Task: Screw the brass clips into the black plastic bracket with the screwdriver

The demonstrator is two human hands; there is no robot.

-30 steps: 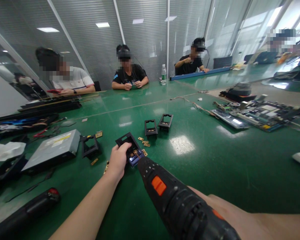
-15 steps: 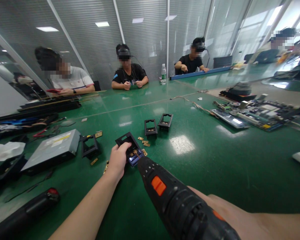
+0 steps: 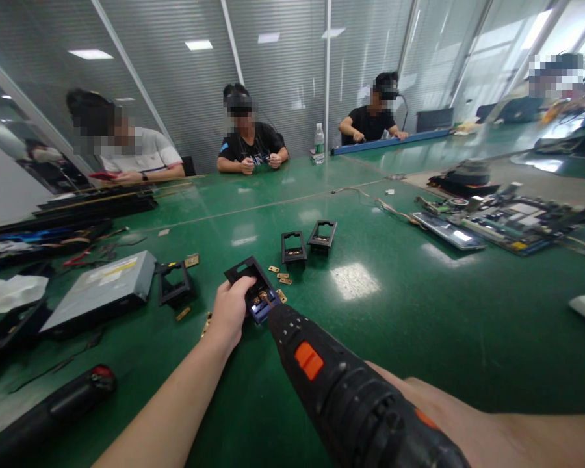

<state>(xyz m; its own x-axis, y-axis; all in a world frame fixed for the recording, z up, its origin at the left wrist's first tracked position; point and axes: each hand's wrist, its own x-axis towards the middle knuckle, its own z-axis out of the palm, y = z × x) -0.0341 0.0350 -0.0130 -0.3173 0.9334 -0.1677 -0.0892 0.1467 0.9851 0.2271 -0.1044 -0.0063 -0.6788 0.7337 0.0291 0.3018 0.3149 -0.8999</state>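
My left hand (image 3: 230, 307) is closed around a black plastic frame (image 3: 247, 268), its thumb pressed inside the opening. Brass-coloured fittings (image 3: 260, 298) show at the frame's lower end. The bit of a black and orange power screwdriver (image 3: 341, 383) points into that end, at the fittings. My right hand (image 3: 400, 385) is wrapped round the screwdriver's grip, mostly hidden behind its body. Small brass plates (image 3: 283, 279) lie just right of the held frame. Two similar frames, one nearer (image 3: 293, 248) and one farther (image 3: 323, 234), stand beyond them. Another black frame (image 3: 174, 286) sits to the left.
A silver disc drive (image 3: 104, 286) and a black cylindrical tool (image 3: 49, 413) lie on the left of the green table (image 3: 448, 312). Circuit boards (image 3: 521, 221) and a phone-like panel (image 3: 448, 232) are at the right. A bottle (image 3: 319, 144) stands at the far edge, where several people sit.
My hands, the held frame and the screwdriver stay almost exactly in place. Across the table, the middle person's hands have shifted slightly.
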